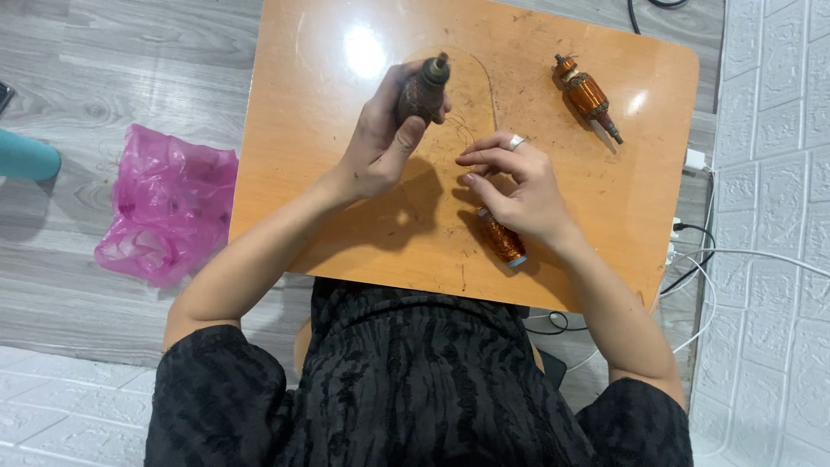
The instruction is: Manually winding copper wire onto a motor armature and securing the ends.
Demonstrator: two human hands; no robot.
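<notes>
My left hand [380,138] grips a dark, worn motor armature [424,86] and holds it upright above the small orange table [303,173]. Thin copper wire [462,134] trails from the armature toward my right hand [514,186], whose thumb and fingers are pinched on the strand. A ring sits on one finger of that hand. Under my right palm a spool of copper wire [501,240] lies on the table, partly hidden by the hand. A second armature [586,95] with bright copper windings and a steel shaft rests at the table's far right.
A crumpled pink plastic bag [164,203] lies on the grey wooden floor left of the table. A teal cylinder [26,156] sits at the far left edge. White and black cables [700,259] and a plug run along the white tiled wall on the right.
</notes>
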